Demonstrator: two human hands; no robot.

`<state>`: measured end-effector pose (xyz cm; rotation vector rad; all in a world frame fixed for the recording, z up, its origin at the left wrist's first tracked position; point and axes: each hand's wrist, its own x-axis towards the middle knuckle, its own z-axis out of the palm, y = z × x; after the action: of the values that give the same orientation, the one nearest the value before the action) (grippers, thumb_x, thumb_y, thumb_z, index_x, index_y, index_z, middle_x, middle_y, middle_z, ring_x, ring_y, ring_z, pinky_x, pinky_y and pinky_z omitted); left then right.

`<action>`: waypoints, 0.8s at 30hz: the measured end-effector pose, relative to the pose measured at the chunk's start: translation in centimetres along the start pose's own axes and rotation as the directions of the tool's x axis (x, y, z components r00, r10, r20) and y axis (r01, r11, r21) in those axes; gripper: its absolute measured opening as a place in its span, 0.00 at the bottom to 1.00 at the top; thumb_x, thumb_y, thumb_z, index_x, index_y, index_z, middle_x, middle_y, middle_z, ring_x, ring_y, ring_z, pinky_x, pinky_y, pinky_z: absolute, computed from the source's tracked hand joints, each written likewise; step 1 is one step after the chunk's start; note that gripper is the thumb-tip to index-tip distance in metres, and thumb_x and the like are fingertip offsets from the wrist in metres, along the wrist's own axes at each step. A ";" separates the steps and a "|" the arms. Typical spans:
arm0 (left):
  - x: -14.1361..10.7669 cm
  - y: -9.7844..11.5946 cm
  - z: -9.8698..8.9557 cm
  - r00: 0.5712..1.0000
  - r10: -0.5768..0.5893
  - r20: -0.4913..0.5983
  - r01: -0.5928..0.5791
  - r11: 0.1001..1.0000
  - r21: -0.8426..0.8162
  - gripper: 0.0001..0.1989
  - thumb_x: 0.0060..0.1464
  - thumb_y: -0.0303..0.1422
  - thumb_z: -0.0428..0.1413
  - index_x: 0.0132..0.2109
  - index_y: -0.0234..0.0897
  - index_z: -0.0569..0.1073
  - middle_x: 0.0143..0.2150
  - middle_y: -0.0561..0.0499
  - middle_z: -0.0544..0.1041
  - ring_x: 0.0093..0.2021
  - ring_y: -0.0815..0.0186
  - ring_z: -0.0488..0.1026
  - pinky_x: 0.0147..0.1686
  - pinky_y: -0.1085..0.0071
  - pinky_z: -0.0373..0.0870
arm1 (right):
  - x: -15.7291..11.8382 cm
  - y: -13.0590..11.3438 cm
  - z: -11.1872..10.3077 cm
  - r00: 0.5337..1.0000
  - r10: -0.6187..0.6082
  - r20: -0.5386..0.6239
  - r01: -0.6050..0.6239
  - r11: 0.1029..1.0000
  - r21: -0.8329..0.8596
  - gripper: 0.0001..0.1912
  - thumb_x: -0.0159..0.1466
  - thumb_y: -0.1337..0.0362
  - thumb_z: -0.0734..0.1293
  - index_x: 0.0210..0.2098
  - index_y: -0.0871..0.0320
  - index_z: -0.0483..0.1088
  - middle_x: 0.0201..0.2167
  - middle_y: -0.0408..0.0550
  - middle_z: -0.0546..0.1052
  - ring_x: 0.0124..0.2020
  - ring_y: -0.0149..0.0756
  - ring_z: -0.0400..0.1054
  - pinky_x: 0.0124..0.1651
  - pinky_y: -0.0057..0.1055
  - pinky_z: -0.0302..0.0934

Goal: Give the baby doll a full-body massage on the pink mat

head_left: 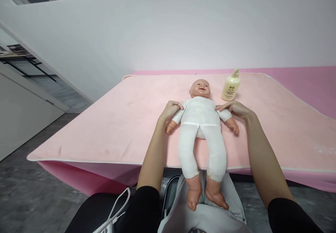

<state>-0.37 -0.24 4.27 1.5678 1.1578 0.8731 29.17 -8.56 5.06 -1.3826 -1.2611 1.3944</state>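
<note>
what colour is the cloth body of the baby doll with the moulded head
The doll's cloth body is plain white, best seen in the head view.

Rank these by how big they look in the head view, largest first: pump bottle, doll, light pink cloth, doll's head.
1. Light pink cloth
2. Doll, taken whole
3. Pump bottle and doll's head: too alike in apparent size to rank surely

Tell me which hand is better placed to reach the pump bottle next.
Likely the right hand: it is close to the pump bottle, while the left hand is across the doll from it.
</note>
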 end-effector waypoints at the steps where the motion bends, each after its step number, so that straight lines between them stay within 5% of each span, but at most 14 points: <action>1: -0.1 0.1 0.1 1.000 0.006 -0.009 -0.006 1.000 0.004 0.09 0.34 0.27 0.48 0.20 0.35 0.73 0.25 0.52 0.75 0.32 0.66 0.71 0.42 0.68 0.67 | 0.0 0.1 0.0 1.000 -0.007 -0.004 0.007 1.000 -0.005 0.09 0.44 0.72 0.67 0.25 0.61 0.77 0.42 0.53 0.78 0.57 0.47 0.63 0.60 0.37 0.58; 5: -0.5 0.5 0.1 1.000 0.018 0.012 -0.018 1.000 -0.010 0.08 0.40 0.30 0.51 0.28 0.35 0.74 0.35 0.50 0.78 0.40 0.64 0.72 0.47 0.68 0.67 | 0.4 0.3 0.3 0.989 -0.045 -0.139 0.046 0.999 0.004 0.10 0.43 0.74 0.63 0.23 0.62 0.76 0.35 0.53 0.79 0.50 0.46 0.69 0.55 0.37 0.63; 8: -0.7 0.7 -0.3 0.996 -0.003 0.095 -0.001 0.999 0.044 0.16 0.42 0.35 0.55 0.40 0.34 0.74 0.44 0.47 0.77 0.45 0.62 0.72 0.48 0.68 0.67 | 0.9 0.4 0.8 0.921 -0.097 -0.377 0.118 0.992 0.033 0.09 0.45 0.73 0.63 0.24 0.61 0.74 0.32 0.50 0.78 0.41 0.39 0.72 0.48 0.33 0.66; 11: -0.7 0.6 -1.0 0.992 -0.033 0.125 0.012 0.987 0.163 0.24 0.41 0.37 0.58 0.48 0.35 0.72 0.52 0.45 0.73 0.50 0.61 0.70 0.49 0.68 0.67 | 1.1 0.2 1.1 0.870 -0.066 -0.488 0.098 0.994 0.041 0.07 0.48 0.68 0.66 0.28 0.61 0.73 0.32 0.49 0.77 0.37 0.36 0.71 0.41 0.32 0.67; 14: -0.7 0.5 -1.5 0.984 -0.051 0.169 0.000 0.958 0.288 0.26 0.43 0.38 0.58 0.51 0.38 0.71 0.55 0.47 0.72 0.53 0.60 0.69 0.49 0.69 0.67 | 0.8 -0.1 1.2 0.893 -0.100 -0.439 0.043 0.989 -0.138 0.11 0.52 0.60 0.68 0.31 0.61 0.72 0.34 0.50 0.77 0.37 0.37 0.70 0.39 0.31 0.65; 18: -0.8 0.4 -1.8 0.980 -0.045 0.191 -0.043 0.900 0.433 0.25 0.47 0.39 0.55 0.54 0.41 0.70 0.55 0.49 0.73 0.52 0.60 0.71 0.49 0.70 0.68 | 0.1 -0.5 0.9 0.971 -0.093 -0.221 -0.028 0.871 -0.491 0.20 0.51 0.54 0.70 0.41 0.58 0.73 0.44 0.51 0.75 0.42 0.40 0.69 0.41 0.30 0.63; 24: -0.5 -0.2 -1.1 0.994 0.041 0.104 -0.098 0.773 0.626 0.21 0.52 0.36 0.51 0.53 0.38 0.72 0.52 0.46 0.76 0.51 0.58 0.72 0.50 0.67 0.66 | 0.2 0.0 1.1 0.944 -0.209 -0.255 -0.042 0.691 -0.721 0.21 0.52 0.66 0.67 0.46 0.58 0.72 0.47 0.52 0.74 0.47 0.41 0.68 0.47 0.32 0.62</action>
<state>-1.58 -0.38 4.36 2.1809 1.4263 0.4598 28.07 -8.54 4.94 -1.9402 -1.7066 0.5397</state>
